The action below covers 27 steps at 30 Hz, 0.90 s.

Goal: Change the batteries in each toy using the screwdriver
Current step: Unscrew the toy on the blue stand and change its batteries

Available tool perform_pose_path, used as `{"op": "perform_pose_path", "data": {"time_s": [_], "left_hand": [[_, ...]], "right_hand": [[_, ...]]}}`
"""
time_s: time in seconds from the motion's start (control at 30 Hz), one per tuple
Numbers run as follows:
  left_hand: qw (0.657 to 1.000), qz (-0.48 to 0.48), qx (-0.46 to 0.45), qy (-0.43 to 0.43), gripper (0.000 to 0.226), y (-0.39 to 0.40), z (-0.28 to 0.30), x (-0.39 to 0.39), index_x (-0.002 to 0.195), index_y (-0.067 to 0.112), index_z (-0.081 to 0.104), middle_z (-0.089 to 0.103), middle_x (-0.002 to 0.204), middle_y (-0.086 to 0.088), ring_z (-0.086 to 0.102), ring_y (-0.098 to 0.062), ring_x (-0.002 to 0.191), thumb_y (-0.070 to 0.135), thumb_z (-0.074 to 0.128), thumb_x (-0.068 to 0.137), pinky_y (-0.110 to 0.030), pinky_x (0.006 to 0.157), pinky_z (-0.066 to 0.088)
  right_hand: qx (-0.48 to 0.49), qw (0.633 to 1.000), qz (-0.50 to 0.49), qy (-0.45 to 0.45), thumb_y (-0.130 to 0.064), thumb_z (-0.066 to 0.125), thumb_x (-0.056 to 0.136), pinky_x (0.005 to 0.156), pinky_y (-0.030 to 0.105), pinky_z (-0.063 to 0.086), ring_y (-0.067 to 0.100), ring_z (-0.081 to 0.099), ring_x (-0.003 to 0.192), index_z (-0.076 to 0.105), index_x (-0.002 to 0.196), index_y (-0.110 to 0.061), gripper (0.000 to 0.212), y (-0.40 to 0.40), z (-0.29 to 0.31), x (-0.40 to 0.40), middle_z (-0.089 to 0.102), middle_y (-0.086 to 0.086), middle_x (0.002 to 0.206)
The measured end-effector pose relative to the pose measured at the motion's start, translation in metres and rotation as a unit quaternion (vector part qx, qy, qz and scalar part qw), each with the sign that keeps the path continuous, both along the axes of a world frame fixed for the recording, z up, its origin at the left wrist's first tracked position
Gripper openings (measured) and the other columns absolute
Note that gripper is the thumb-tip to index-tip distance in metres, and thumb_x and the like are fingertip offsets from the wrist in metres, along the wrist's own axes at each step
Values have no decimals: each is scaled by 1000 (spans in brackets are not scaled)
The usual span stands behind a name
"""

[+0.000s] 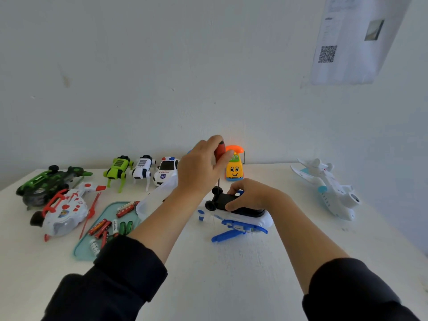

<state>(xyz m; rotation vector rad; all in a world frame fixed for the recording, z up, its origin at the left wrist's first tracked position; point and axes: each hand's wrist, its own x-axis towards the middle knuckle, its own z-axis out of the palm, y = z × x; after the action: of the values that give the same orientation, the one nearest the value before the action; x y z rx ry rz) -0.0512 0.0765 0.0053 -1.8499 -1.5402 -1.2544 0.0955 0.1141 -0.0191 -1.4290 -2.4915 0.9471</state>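
Gripping the red handle of the screwdriver in our left hand, we hold the tool upright, its dark shaft pointing straight down to the black underside of the blue-and-white toy plane. That plane lies upside down in the middle of the white table, wheels up, and our right hand curls over its black base, fingers pinching the block to steady it.

To the left sits a teal tray holding loose batteries, red, green and white ones lying in a scatter. A clear plastic container lies beside the tray, partly behind our left forearm.

Along the wall stand a green robot dog, a white robot dog, a police car and a yellow toy phone with an orange receiver. Farther left, a green car lies overturned, and a red-and-white helicopter rests near it. Well apart on the right lies a white airplane. A paper sheet with a QR code hangs on the wall.
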Motion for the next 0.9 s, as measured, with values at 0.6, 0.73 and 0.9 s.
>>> {"op": "perform_pose_path", "data": {"time_s": [0.6,0.73,0.9], "left_hand": [[988,-87,12,-125,43,-4,15,1,81,2,62,56,83,-4,56,-15,73,44,70,76,-11,66,43],[983,-105,-38,-148,6,-3,23,0,90,3,67,65,86,-6,60,-14,81,2,64,85,-3,72,42],[955,-186,-115,-200,25,-7,19,2,105,10,66,61,90,11,62,-15,86,-1,48,91,-25,83,53]], "right_hand": [[0,1000,4,4,-36,69,81,78,28,38,16,50,94,61,108,-19,33,7,-4,1,50,-2,106],[0,1000,6,0,-36,69,81,78,28,38,16,50,95,61,109,-20,34,5,-3,0,50,-2,109],[0,1000,3,9,-36,70,80,74,26,39,14,50,89,61,108,-20,33,3,-4,1,49,-4,105]]}}
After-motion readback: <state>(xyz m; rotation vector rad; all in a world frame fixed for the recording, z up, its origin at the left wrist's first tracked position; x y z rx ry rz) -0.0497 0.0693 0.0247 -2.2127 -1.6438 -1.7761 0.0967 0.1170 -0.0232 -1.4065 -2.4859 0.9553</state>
